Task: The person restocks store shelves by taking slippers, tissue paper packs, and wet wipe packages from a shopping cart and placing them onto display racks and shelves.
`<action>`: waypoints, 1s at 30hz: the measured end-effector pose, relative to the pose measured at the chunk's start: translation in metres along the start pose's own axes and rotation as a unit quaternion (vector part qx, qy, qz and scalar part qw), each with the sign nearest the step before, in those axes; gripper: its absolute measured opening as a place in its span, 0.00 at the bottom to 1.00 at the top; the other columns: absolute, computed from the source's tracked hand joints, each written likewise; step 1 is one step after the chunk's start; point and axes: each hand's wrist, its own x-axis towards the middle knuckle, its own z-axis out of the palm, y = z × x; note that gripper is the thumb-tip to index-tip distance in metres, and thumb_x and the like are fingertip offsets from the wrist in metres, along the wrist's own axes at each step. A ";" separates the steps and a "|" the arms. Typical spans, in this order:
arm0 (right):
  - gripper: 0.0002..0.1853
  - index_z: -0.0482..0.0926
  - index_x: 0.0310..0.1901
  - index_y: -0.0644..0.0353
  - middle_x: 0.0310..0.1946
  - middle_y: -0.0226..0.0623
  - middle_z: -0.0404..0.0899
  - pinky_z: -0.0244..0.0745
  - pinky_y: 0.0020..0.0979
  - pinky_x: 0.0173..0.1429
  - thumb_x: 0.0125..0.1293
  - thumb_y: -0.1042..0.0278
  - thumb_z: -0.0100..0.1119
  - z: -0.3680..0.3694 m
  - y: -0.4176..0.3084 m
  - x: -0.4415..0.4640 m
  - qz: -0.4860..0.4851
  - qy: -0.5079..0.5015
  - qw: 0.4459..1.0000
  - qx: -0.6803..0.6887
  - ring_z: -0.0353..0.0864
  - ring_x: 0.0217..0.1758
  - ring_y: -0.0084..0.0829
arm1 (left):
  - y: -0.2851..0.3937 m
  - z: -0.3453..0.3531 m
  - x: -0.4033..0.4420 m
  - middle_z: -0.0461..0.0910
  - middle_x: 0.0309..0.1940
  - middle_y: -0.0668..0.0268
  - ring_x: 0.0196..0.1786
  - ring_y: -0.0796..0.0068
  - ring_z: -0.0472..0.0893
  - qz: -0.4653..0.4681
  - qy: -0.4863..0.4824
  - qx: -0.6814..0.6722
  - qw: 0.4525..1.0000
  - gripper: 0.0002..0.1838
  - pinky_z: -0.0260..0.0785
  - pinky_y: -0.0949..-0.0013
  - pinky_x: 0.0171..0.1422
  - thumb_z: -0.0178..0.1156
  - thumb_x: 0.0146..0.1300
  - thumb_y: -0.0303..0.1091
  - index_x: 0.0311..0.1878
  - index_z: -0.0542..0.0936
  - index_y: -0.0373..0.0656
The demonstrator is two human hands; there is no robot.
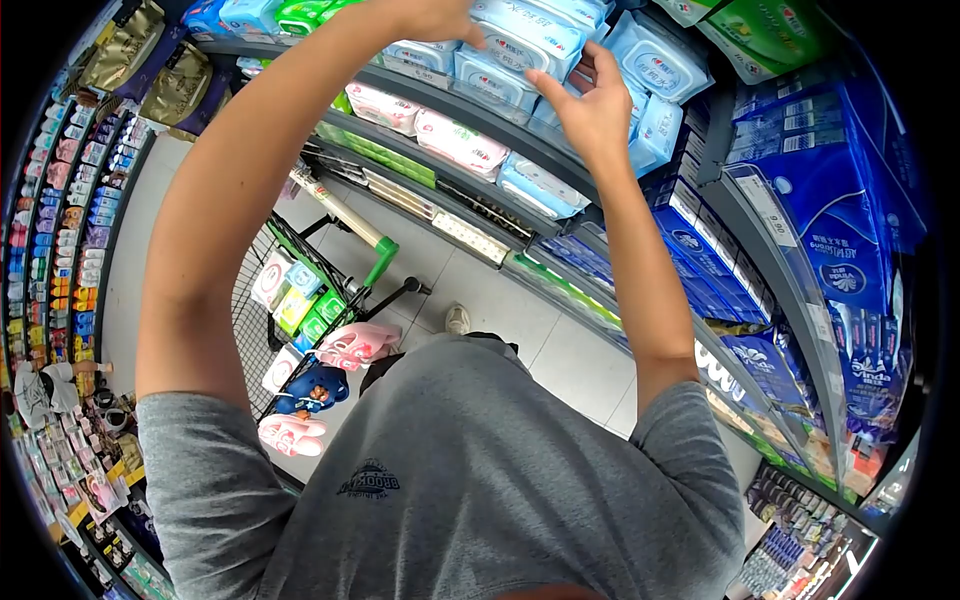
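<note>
A light blue pack of wet wipes (525,42) sits between my two hands at the front of the upper shelf. My left hand (435,18) is at its left end, partly cut off by the top edge of the view, with a fingertip against the wrapper. My right hand (597,110) grips the right end, thumb on the lower front edge and fingers bent round the side. Directly below lies another blue wipes pack (495,85). More blue packs (655,60) stand to the right of my right hand.
Pink wipes packs (460,142) line the shelf below. Blue tissue packs (835,240) fill the shelves on the right. A shopping cart (300,290) holding several packs stands at left, with pink slippers (358,345) and a dark blue pair (312,390) at its side.
</note>
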 end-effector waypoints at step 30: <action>0.12 0.81 0.39 0.62 0.35 0.42 0.82 0.75 0.35 0.44 0.57 0.64 0.66 0.020 -0.039 -0.097 -0.119 -0.373 0.908 -0.148 0.81 0.39 0.41 | 0.012 0.099 -0.351 0.73 0.13 0.62 0.16 0.71 0.74 -0.453 0.110 -0.169 0.868 0.07 0.66 0.67 0.24 0.64 0.57 0.34 0.36 0.83 0.43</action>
